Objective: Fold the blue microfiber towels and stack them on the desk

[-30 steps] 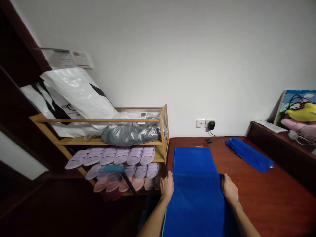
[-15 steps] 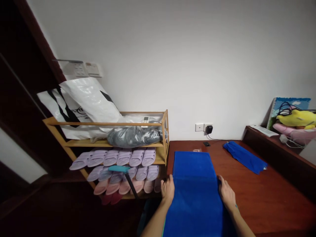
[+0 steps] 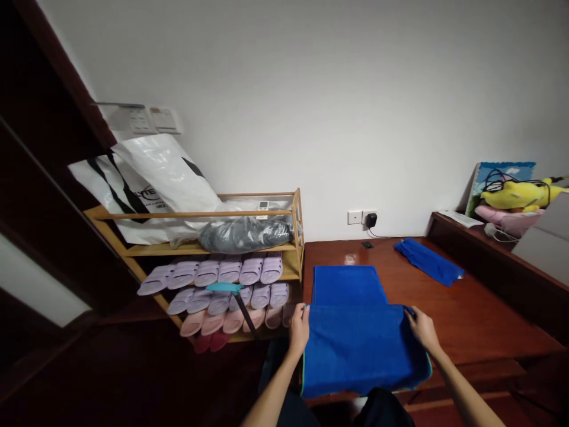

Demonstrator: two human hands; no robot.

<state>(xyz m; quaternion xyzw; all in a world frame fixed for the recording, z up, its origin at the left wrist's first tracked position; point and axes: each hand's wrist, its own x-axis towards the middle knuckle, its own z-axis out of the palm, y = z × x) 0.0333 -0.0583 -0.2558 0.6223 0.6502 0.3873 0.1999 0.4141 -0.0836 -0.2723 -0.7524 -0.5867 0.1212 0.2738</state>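
Left grip (image 3: 299, 328), right grip (image 3: 423, 330) pinching blue cloth (image 3: 355, 347), green-edged, lightly creased

Cloth (image 3: 355, 341) is lying along left edge of tabletop (image 3: 489, 323), reaching past front edge; second cloth (image 3: 429, 261) is lying toward back-right corner; shoe rack (image 3: 200, 216) is standing left.

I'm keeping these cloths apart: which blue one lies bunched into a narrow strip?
The bunched cloth near the raised shelf, untouched; the blue fabric between left hand and right hand is broad and smooth.
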